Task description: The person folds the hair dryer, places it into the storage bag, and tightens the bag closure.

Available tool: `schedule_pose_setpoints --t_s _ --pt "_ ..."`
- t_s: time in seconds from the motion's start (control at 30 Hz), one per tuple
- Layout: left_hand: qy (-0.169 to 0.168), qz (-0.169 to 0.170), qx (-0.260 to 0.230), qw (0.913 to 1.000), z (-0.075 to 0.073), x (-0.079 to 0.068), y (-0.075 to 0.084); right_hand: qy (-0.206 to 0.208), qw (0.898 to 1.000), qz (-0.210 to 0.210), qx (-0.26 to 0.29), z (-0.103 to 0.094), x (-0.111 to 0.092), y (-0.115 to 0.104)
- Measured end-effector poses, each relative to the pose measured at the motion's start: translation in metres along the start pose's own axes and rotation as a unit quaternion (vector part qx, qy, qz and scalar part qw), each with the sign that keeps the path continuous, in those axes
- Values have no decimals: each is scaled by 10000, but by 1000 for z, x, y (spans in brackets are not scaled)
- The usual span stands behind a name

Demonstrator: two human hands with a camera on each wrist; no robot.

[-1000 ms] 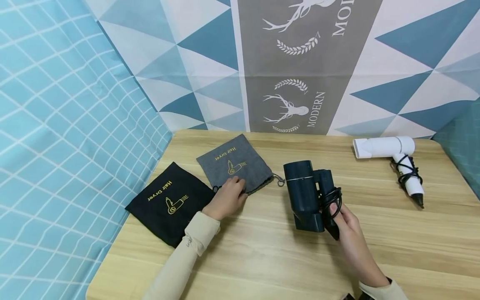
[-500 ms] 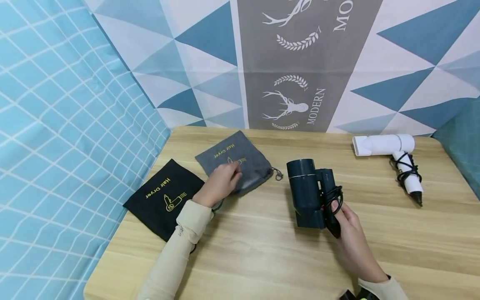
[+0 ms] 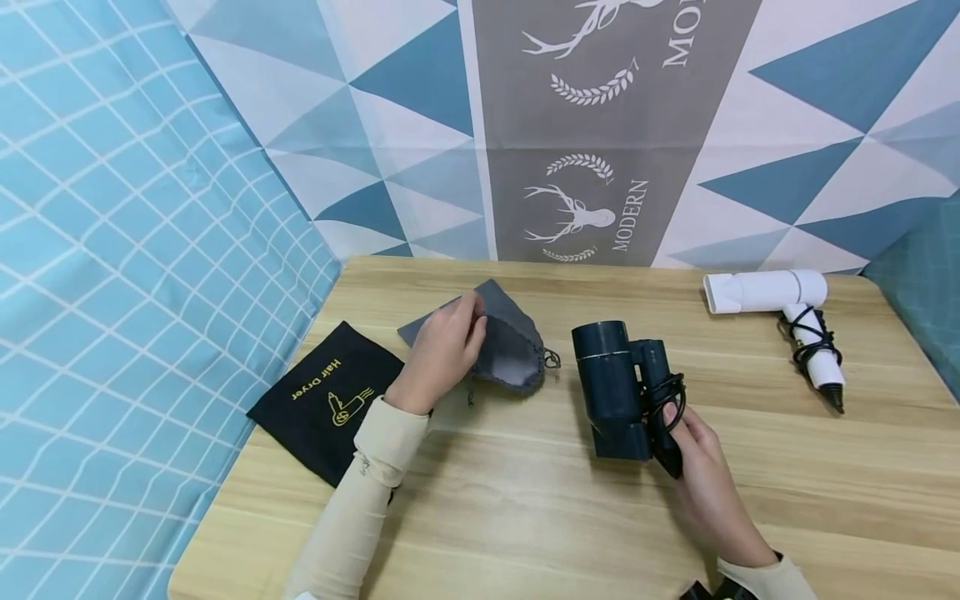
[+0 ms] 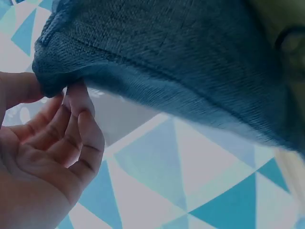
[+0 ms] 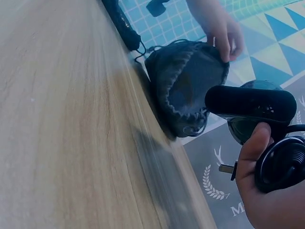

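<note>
My left hand point(image 3: 442, 346) pinches the upper edge of the grey drawstring pouch point(image 3: 513, 350) and lifts it, so its mouth gapes toward the right. In the left wrist view, thumb and fingertips grip the cloth point(image 4: 157, 62). The right wrist view looks into the opened pouch point(image 5: 186, 90). My right hand point(image 3: 705, 475) holds a dark blue folded hair dryer point(image 3: 607, 383) by its handle, just right of the pouch and apart from it. The dryer's black cord is wound round the handle, and a plug point(image 5: 228, 169) shows in the right wrist view.
A black pouch point(image 3: 322, 400) printed "Hair Dryer" lies flat at the left, partly under my left forearm. At the back right of the wooden table point(image 3: 525, 533) lies a white hair dryer point(image 3: 772, 292) with its cord wrapped round the handle. Patterned cloth walls point(image 3: 420, 108) stand behind.
My left hand has moved up and away over the grey pouch, raising its upper layer. The pouch's mouth has opened from lying flat. My right hand and the blue dryer have hardly moved.
</note>
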State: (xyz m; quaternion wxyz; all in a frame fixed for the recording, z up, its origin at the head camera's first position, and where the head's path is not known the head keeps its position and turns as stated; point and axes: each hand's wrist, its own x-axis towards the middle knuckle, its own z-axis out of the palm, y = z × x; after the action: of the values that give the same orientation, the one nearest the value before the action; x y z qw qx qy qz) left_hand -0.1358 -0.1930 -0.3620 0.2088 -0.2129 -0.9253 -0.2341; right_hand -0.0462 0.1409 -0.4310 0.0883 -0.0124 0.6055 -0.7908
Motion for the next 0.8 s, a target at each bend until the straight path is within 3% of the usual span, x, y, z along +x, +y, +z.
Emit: schedule_pose_setpoints --t_s 0.13,0.33,0.43,0.6,0.8 --pt "-81 287 -43 9995 -3 2 11 -58 10000 -9 -1 -1 -1 0" --pt "-646 329 60 9974 -8 -1 29 -260 9993 -19 283 -2 -4 -1" --pt "-951 350 286 9944 -11 -3 36 -470 9977 -28 484 -3 -5 -2" --pt "-1406 610 659 9860 -11 -6 45 -820 9965 126 87 -3 -6 -5" --pt "-1740 743 441 9810 -11 -12 51 -1436 9883 486 149 -3 -6 -4"
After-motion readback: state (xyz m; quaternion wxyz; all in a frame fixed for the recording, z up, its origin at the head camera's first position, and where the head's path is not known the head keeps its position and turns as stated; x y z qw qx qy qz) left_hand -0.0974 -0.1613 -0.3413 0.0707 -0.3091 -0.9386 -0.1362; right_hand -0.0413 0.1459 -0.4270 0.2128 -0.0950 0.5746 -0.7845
